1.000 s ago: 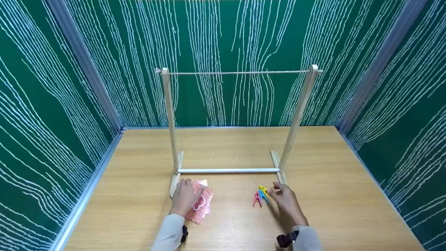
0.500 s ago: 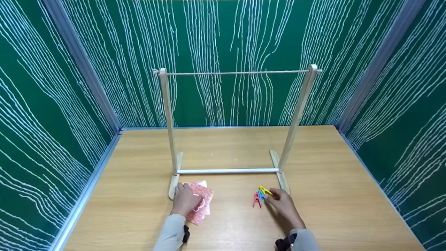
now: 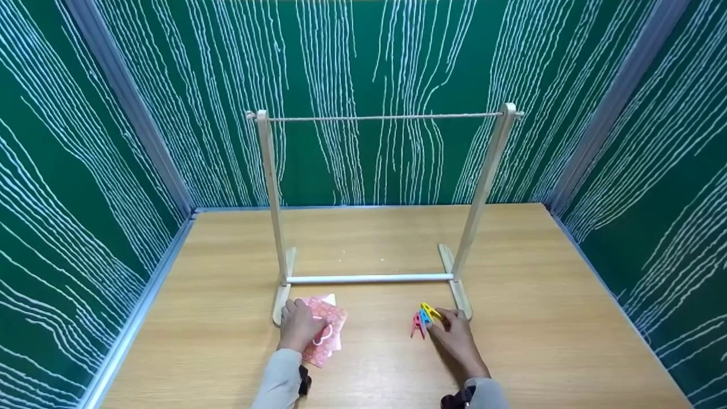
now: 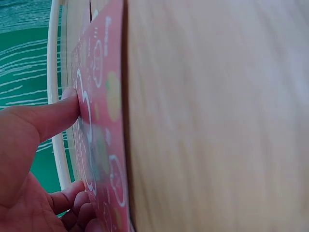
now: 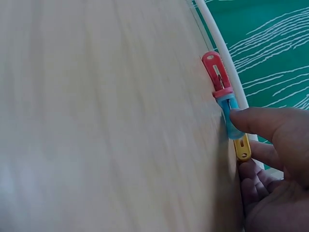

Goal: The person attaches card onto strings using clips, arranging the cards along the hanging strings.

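A pink cloth (image 3: 325, 332) is being pinched by the left hand (image 3: 299, 328) on the table (image 3: 539, 318), thumb on top and fingers curled under its edge, just in front of the left foot of the rack (image 3: 379, 193). Three pegs (image 3: 425, 319), pink, blue and yellow, are lying together near the rack's right foot. The blue peg (image 5: 229, 116) is being touched by the thumb of the right hand (image 3: 456, 339), whose fingers are curling beside the yellow peg (image 5: 242, 147); nothing is being lifted.
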Available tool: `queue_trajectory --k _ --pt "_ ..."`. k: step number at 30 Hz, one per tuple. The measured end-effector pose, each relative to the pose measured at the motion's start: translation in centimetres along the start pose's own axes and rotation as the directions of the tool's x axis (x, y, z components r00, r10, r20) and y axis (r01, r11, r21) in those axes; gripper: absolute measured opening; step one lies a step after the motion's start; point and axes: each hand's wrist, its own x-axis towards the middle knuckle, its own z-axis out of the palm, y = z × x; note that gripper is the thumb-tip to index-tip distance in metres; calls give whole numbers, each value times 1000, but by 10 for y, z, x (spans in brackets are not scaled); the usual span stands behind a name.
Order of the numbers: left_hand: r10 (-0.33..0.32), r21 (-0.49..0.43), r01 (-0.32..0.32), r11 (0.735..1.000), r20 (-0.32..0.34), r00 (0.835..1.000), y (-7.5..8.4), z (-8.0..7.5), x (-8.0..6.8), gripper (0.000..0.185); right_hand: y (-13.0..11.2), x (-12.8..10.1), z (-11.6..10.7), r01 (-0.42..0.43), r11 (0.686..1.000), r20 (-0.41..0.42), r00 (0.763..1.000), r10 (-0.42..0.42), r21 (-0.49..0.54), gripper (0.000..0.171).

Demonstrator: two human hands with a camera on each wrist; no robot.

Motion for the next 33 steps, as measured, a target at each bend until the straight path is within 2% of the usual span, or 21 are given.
queue_trajectory --k 5,10,17,27,33 --pt "21 -6 -21 1000 -22 1000 -2 1 0 66 2 0 3 48 999 -40 998 -48 -10 38" --pt "20 -1 -20 1000 -16 1000 -1 1 0 68 3 0 3 6 1000 -22 1000 -5 9 37" --pt "11 17 -10 1000 -9 1000 0 1 -1 67 4 -1 2 1 1000 -17 1000 -1 13 36" --pt "16 19 -15 1000 -29 999 1 1 -2 62 -1 0 -3 -88 996 -2 996 88 2 40" --pt "26 16 -26 1000 -42 999 0 1 -2 64 0 -1 -7 -5 999 -44 999 3 -36 39"
